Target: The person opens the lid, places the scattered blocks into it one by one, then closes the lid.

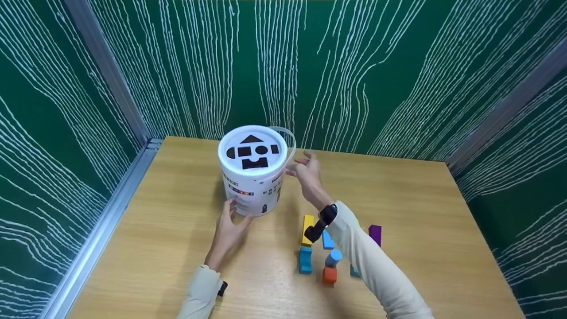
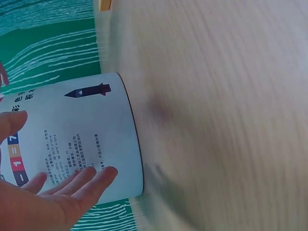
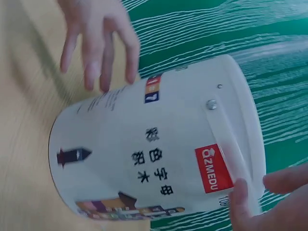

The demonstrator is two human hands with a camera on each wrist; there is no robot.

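A white bucket (image 1: 252, 186) stands upright near the back of the table, its white lid (image 1: 270, 166) on top with several dark shaped cut-outs. Its pale strap handle (image 1: 292, 141) hangs over the right side. My left hand (image 1: 230, 230) is at the bucket's lower front, thumb and fingers spread and its fingertips right at the printed wall. On the right, my right hand (image 1: 309, 175) has its thumb (image 3: 239, 197) over the handle's strap, while another finger lies close to the lid's rim, apart from the thumb.
Right of the bucket, on the wooden table (image 1: 168, 199), are a yellow block (image 1: 307, 230), teal notched block (image 1: 305, 260), blue cylinder (image 1: 333, 257), orange cube (image 1: 329, 275) and purple block (image 1: 375, 234). My right forearm hides part of this group. Green, white-lined panels (image 1: 283, 66) stand behind.
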